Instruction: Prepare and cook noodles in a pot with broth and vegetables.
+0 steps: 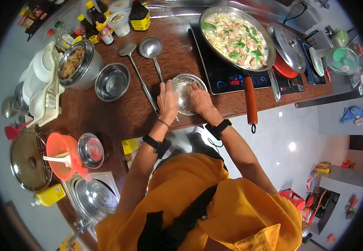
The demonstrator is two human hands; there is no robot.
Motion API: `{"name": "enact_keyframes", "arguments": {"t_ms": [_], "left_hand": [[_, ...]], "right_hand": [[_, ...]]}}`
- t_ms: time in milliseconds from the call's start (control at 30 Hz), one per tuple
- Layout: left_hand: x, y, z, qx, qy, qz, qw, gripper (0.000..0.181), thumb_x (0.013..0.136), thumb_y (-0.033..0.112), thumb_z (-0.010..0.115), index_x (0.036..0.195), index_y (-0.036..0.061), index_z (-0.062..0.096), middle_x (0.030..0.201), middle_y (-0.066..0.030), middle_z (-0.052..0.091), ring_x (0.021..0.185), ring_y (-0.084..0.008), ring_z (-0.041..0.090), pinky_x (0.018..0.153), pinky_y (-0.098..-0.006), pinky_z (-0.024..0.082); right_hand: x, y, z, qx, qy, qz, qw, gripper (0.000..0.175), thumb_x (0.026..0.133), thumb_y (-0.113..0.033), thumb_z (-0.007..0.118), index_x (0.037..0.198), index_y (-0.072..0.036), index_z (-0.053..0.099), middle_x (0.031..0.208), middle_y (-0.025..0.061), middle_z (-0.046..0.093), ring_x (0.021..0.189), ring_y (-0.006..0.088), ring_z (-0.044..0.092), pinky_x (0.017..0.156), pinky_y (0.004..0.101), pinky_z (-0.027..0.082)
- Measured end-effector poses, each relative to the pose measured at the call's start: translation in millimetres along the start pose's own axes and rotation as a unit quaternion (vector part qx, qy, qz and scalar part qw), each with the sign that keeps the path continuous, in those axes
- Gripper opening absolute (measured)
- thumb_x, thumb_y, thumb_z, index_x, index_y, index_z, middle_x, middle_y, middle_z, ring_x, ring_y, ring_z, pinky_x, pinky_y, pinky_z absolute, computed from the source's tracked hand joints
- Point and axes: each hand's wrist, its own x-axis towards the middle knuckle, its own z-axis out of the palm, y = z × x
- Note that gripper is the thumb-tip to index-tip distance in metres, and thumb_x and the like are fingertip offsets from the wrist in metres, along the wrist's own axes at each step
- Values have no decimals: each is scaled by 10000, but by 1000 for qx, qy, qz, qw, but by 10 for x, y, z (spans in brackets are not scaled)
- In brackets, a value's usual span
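A small steel bowl (184,105) stands near the counter's front edge, with wet-looking remains inside. My left hand (168,98) is at its left rim, fingers pointing away from me. The fingers of my right hand (199,98) reach into the bowl over its right rim; their tips and anything between them are hard to make out. Left of the bowl lie a steel ladle (150,47) and a long-handled steel turner (127,49). Beyond it to the right, a frying pan (271,56) of noodles, minced meat and green leaves in pale broth sits on a lit induction cooker (214,84).
The pan's wooden handle (250,100) juts past the counter edge. An empty steel bowl (112,82), a lidless pot of food (89,72), a dish rack (54,94) and sauce bottles (89,28) stand left. A sink (115,185) is lower left; a steel lid (286,47) is right.
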Motion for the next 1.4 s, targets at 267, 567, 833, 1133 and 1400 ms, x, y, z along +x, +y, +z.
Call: {"name": "enact_keyframes", "arguments": {"t_ms": [267, 567, 833, 1133, 1400], "left_hand": [[9, 58, 36, -4, 12, 0, 1000, 336, 757, -2, 469, 1090, -44, 479, 924, -231, 471, 755, -427, 510, 637, -468, 412], [13, 106, 22, 12, 9, -15, 1000, 320, 775, 49, 441, 1091, 17, 480, 980, -215, 477, 757, -435, 538, 663, -489, 440], [-7, 95, -22, -13, -13, -30, 999, 376, 774, 27, 398, 1135, -9, 498, 918, -224, 498, 827, -390, 508, 736, -429, 401], [54, 89, -136, -61, -54, -9, 997, 391, 778, 28, 391, 1159, 15, 476, 966, -234, 498, 870, -413, 509, 742, -447, 411], [14, 9, -106, -68, -79, -2, 995, 385, 782, 28, 378, 1154, 2, 473, 965, -224, 498, 885, -405, 504, 761, -451, 405]], "right_hand": [[-78, 4, 6, 74, -89, 42, 992, 250, 703, -79, 564, 940, 1, 558, 911, 186, 599, 801, 323, 607, 706, 374, 492], [-71, 72, 53, 308, -72, 69, 946, 181, 621, -97, 614, 724, 51, 628, 790, 266, 587, 811, 369, 588, 743, 405, 471], [-2, -191, 29, 464, -47, 210, 860, 166, 660, -70, 587, 777, 38, 632, 765, 237, 608, 728, 319, 614, 712, 376, 484], [-20, 1, 90, 849, -75, 261, 453, 145, 777, -13, 567, 915, 27, 577, 835, 95, 590, 746, 172, 595, 652, 250, 519], [-145, 62, -19, 449, 40, 104, 886, 285, 708, -98, 626, 984, -28, 612, 977, 176, 574, 826, 277, 578, 759, 324, 449]]}}
